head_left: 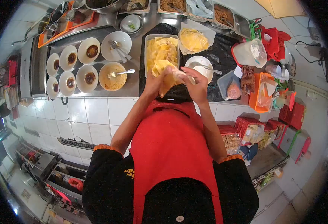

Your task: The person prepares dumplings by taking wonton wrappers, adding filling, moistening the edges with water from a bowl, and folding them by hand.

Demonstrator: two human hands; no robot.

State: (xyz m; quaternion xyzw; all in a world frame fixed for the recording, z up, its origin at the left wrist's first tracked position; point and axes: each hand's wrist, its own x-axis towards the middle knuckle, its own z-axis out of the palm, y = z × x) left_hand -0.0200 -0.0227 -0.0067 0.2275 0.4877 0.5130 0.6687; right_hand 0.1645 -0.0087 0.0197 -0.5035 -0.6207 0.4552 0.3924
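My left hand is closed on a thin yellow wrapper over the near end of a tray. My right hand is pinched at the wrapper's right side, by a pale lump whose details are blurred. Folded yellow pieces fill the rectangular tray. Behind and to the right, a stack of yellow wrappers lies on white paper. Just beyond my right hand is a white bowl with a spoon or knife across it.
Several white bowls with dark sauce stand at left, beside a bowl of orange liquid with a fork. Metal food pans line the back. A white tub and orange basket are at right.
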